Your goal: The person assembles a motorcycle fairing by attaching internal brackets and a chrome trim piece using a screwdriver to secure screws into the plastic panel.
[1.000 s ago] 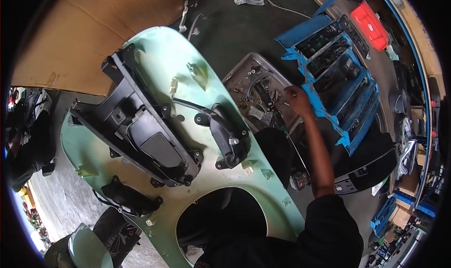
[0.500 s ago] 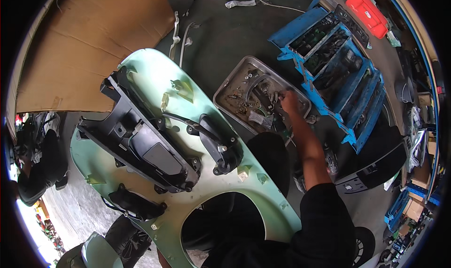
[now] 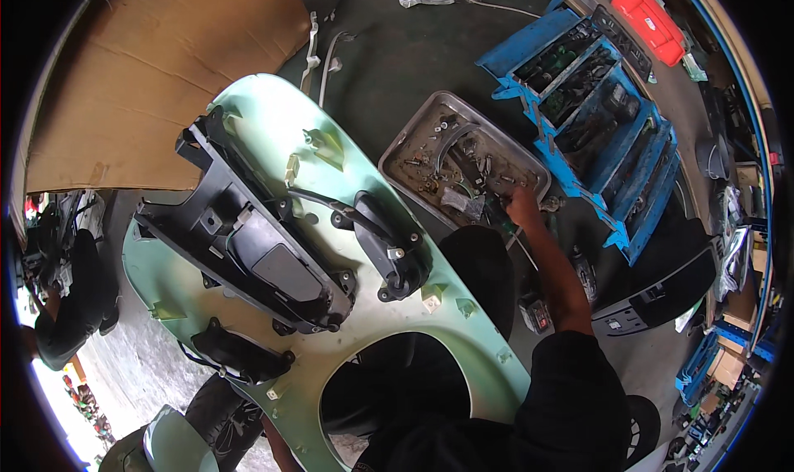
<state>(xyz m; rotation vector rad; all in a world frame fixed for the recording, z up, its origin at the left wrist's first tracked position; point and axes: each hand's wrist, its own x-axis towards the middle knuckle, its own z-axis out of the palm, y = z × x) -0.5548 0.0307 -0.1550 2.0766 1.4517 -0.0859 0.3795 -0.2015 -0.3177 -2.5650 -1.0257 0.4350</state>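
Note:
My right hand (image 3: 523, 207) is over the near right side of a shallow metal tray (image 3: 411, 127) of loose screws and small parts. Its fingers are curled together; what they hold, if anything, is hidden. Close by in the tray lie a small clear plastic bag (image 3: 463, 203) and a dark curved strip (image 3: 449, 147). Across my lap lies a large pale green panel (image 3: 488, 340) with a big round opening. A black plastic housing (image 3: 285, 273) and a black bracket (image 3: 389, 257) sit on it. Of my left arm only a strip of forearm (image 3: 281, 451) shows beside the panel; its fingers are hidden.
A blue cantilever toolbox (image 3: 571, 170) stands open right of the tray, with a red case (image 3: 649, 17) behind it. A cordless tool (image 3: 583, 273) and a black panel (image 3: 657, 294) are at the right. Cardboard (image 3: 157, 75) fills the far left. Another person (image 3: 78, 298) is at the left edge.
My right hand has drawn back toward me, from the parts inside the tray to its near right side. The view has shifted slightly; the green panel stays in place.

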